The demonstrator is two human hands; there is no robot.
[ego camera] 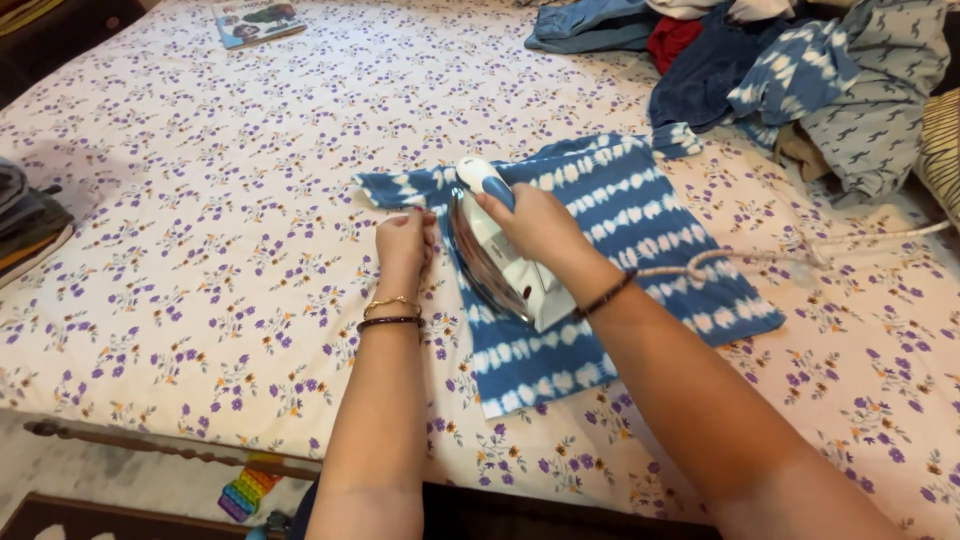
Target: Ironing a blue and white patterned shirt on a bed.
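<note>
— Seen from the head camera, what do the hands hold?

— While the right hand (535, 225) has its fingers clenched around the blue handle of a white iron (497, 255), tipped on its side over a blue-and-white cloth (610, 270) on the flowered bed (200, 230), the left hand (405, 240) pinches the cloth's edge just left of the soleplate.

— How would they handle?

— I judge the iron heavy and rigid (take it by the handle only, the metal may be hot). The cloth looks light, limp, best held at an edge.
</note>
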